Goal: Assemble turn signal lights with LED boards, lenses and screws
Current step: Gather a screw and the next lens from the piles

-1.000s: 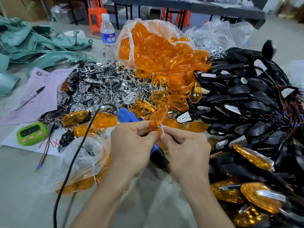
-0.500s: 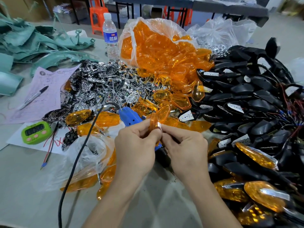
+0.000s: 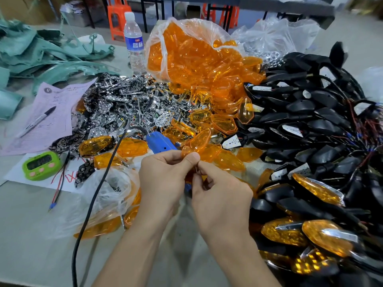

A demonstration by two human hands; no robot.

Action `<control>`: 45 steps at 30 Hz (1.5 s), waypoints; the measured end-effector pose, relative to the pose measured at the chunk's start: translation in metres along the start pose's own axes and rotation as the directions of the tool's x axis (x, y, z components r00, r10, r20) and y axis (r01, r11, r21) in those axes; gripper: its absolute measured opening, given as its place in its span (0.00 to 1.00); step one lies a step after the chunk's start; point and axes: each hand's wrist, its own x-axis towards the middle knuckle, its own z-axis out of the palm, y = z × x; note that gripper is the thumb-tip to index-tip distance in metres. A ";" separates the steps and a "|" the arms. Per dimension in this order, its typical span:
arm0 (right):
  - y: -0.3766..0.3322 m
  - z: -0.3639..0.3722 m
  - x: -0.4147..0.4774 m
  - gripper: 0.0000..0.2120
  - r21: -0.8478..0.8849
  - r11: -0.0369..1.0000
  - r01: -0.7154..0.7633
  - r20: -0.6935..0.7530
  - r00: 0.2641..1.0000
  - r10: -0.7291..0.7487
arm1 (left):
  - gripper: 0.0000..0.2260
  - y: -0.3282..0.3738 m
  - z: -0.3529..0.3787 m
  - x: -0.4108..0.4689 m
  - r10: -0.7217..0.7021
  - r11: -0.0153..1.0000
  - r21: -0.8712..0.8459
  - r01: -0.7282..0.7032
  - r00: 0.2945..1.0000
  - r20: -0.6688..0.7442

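Lenses in clear plastic bag

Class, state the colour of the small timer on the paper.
The timer is bright green with pink buttons; head view.

Back centre: bag of lenses, bottle just L of it. Before bag: heap of reflectors. R side: pile of housings; finished lights at front R. Far L: form w/ pen on it, timer before that. Front centre: L hand w/ lens, R hand w/ small part touching it; screwdriver just behind.
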 end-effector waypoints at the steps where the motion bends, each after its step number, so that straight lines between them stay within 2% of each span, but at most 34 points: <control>1: 0.001 -0.001 0.000 0.06 0.070 0.996 -0.060 0.008 0.998 0.060 | 0.03 -0.001 0.001 -0.001 0.009 1.000 0.012 -0.009 1.000 -0.008; 4: -0.002 -0.004 -0.003 0.10 0.249 0.945 -0.212 0.014 0.976 0.216 | 0.04 -0.001 0.002 -0.004 -0.005 0.999 -0.054 0.000 0.995 -0.096; 6: -0.003 -0.004 -0.009 0.12 0.217 0.951 -0.222 0.075 0.975 0.210 | 0.06 0.001 0.000 -0.003 -0.054 0.987 -0.155 0.032 0.989 -0.140; 8: -0.003 -0.004 -0.013 0.10 0.220 0.950 -0.222 0.094 0.974 0.206 | 0.06 0.003 -0.002 -0.001 -0.082 0.976 -0.211 0.054 0.989 -0.126; 12: -0.003 -0.006 -0.008 0.05 0.237 0.945 -0.224 0.040 0.974 0.221 | 0.04 0.006 0.000 -0.003 -0.060 0.973 -0.226 0.036 0.993 -0.102; 14: -0.002 -0.009 -0.003 0.09 0.226 0.948 -0.224 0.016 0.974 0.227 | 0.04 0.007 0.001 -0.005 -0.043 0.972 -0.236 0.019 0.994 -0.098; 16: 0.000 -0.010 -0.001 0.15 0.259 0.926 -0.273 0.057 0.962 0.268 | 0.04 0.008 0.001 -0.006 -0.051 0.963 -0.268 0.026 0.995 -0.087; 20: 0.009 -0.015 0.004 0.13 0.456 0.774 -0.440 0.201 0.898 0.393 | 0.02 0.013 -0.004 -0.005 -0.082 0.941 -0.328 0.079 0.997 0.004; 22: 0.013 -0.020 0.008 0.13 0.549 0.635 -0.543 0.333 0.839 0.430 | 0.03 0.015 -0.006 -0.005 -0.087 0.933 -0.344 0.109 0.993 0.077; 23: 0.012 -0.023 0.010 0.14 0.604 0.511 -0.612 0.448 0.791 0.418 | 0.04 0.015 -0.007 -0.004 -0.095 0.925 -0.357 0.130 0.989 0.115; 25: 0.012 -0.025 0.011 0.16 0.674 0.253 -0.693 0.638 0.720 0.273 | 0.05 0.015 -0.008 -0.005 -0.099 0.913 -0.375 0.162 0.978 0.182; 26: 0.012 -0.024 0.011 0.12 0.694 0.201 -0.691 0.660 0.723 0.206 | 0.06 0.016 -0.009 -0.005 -0.094 0.911 -0.378 0.165 0.975 0.200; 28: 0.013 -0.022 0.009 0.08 0.734 0.184 -0.654 0.633 0.757 0.163 | 0.04 0.017 -0.009 -0.005 -0.076 0.915 -0.373 0.156 0.972 0.221; 32: 0.016 -0.016 0.007 0.14 0.764 0.231 -0.602 0.566 0.798 0.207 | 0.05 0.018 -0.010 -0.006 -0.055 0.925 -0.350 0.145 0.965 0.256; 35: 0.016 -0.014 0.007 0.15 0.758 0.283 -0.588 0.544 0.809 0.222 | 0.05 0.018 -0.010 -0.005 -0.080 0.923 -0.344 0.173 0.960 0.269; 37: 0.017 -0.015 0.010 0.15 0.735 0.281 -0.618 0.576 0.787 0.223 | 0.05 0.016 -0.011 -0.004 -0.100 0.925 -0.330 0.189 0.958 0.267; 39: 0.020 -0.020 0.014 0.13 0.667 0.308 -0.678 0.651 0.732 0.202 | 0.04 0.014 -0.015 -0.001 -0.106 0.941 -0.283 0.184 0.957 0.270; 40: 0.023 -0.022 0.015 0.09 0.605 0.396 -0.691 0.677 0.708 0.200 | 0.03 0.013 -0.019 0.001 -0.104 0.960 -0.224 0.168 0.957 0.271; 41: 0.025 -0.024 0.015 0.05 0.515 0.549 -0.658 0.679 0.704 0.206 | 0.03 0.011 -0.025 0.004 -0.090 0.982 -0.135 0.130 0.960 0.265; 42: 0.029 -0.025 0.014 0.05 0.388 0.734 -0.557 0.648 0.731 0.212 | 0.09 0.007 -0.032 0.009 -0.063 0.997 -0.015 0.069 0.966 0.252; 43: 0.031 -0.025 0.012 0.06 0.236 0.879 -0.415 0.604 0.771 0.202 | 0.13 0.004 -0.039 0.012 -0.040 0.996 0.088 0.019 0.970 0.240; 44: 0.031 -0.024 0.009 0.06 0.095 0.961 -0.262 0.573 0.803 0.162 | 0.15 0.002 -0.046 0.015 -0.019 0.987 0.157 -0.018 0.973 0.229; 45: 0.026 -0.024 0.006 0.06 -0.018 0.992 -0.126 0.572 0.812 0.113 | 0.13 0.000 -0.050 0.018 -0.011 0.978 0.205 -0.036 0.975 0.222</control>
